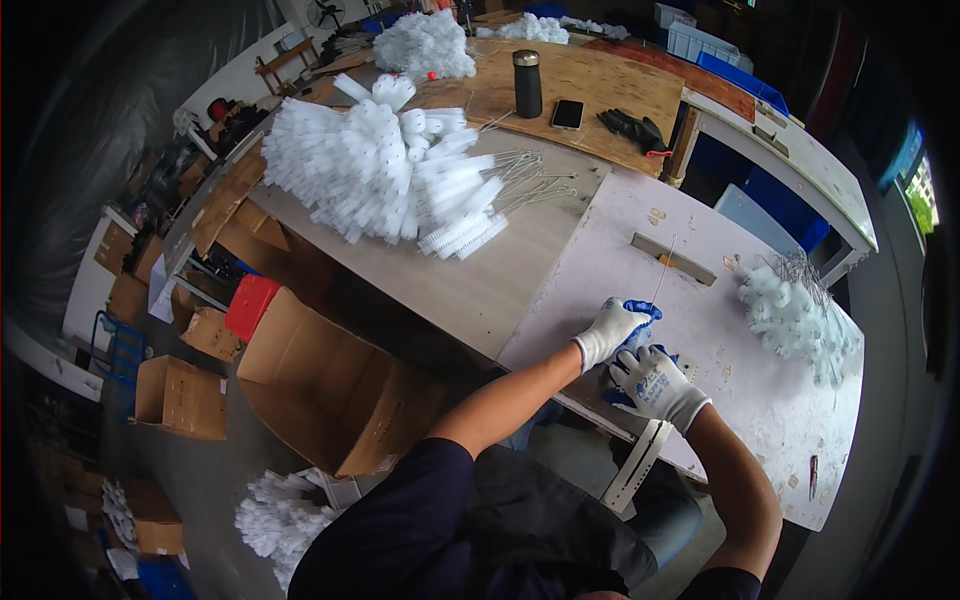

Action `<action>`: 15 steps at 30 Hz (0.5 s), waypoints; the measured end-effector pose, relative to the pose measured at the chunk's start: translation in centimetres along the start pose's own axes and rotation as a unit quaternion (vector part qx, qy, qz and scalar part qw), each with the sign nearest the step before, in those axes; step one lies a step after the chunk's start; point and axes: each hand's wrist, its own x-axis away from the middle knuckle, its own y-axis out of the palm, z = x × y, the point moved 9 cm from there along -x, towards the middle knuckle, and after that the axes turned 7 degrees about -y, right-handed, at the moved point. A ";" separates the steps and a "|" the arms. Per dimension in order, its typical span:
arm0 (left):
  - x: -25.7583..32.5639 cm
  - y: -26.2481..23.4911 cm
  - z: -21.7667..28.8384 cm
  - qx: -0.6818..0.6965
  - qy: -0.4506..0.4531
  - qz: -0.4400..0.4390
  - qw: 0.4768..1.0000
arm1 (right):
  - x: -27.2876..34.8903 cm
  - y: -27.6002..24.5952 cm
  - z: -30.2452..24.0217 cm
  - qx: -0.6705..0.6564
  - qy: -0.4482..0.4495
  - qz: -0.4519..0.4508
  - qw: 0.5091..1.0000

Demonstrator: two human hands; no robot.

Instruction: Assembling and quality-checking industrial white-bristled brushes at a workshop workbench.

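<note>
Both my hands wear white gloves with blue coated fingers and meet at the near edge of the pale worktable point(600, 260). My left hand point(614, 330) is closed around a thin metal wire point(664, 275), which slants up past a short metal bar point(700, 270) fixed on the tabletop. Just below it, my right hand point(655, 384) is closed, its fingers curled inward. Whatever lies in its grip is hidden by the gloves. To the right rests a heap of white bristle brushes point(795, 315) with wire stems.
A big pile of white brushes point(350, 170) covers the left table. Beyond stand a dark bottle point(527, 85), a phone point(567, 114) and black gloves point(632, 128). An open cardboard box point(320, 385) sits left of me. A pen-like tool point(813, 477) lies near the right corner.
</note>
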 end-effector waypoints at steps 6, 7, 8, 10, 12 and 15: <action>-4.2 -1.5 -2.4 -0.041 0.016 0.023 0.999 | -0.5 0.3 -0.1 -0.017 -0.005 -0.006 1.000; -5.5 -2.5 -3.2 -0.068 0.025 0.046 0.996 | -0.9 0.2 -0.3 -0.018 -0.008 -0.004 1.000; -5.8 -1.5 -3.4 -0.070 0.022 0.036 0.997 | -0.2 0.2 0.0 -0.026 0.005 0.008 1.000; -5.6 -0.9 -3.4 -0.072 0.009 0.033 0.997 | 0.4 0.0 0.2 -0.035 0.016 0.022 0.999; -6.4 -1.4 -3.8 -0.085 0.020 0.037 0.995 | 0.4 -0.9 0.1 -0.060 0.009 0.057 0.996; -6.5 -2.2 -3.7 -0.098 0.030 0.045 0.994 | -0.1 -0.4 -0.2 -0.044 -0.004 0.046 0.998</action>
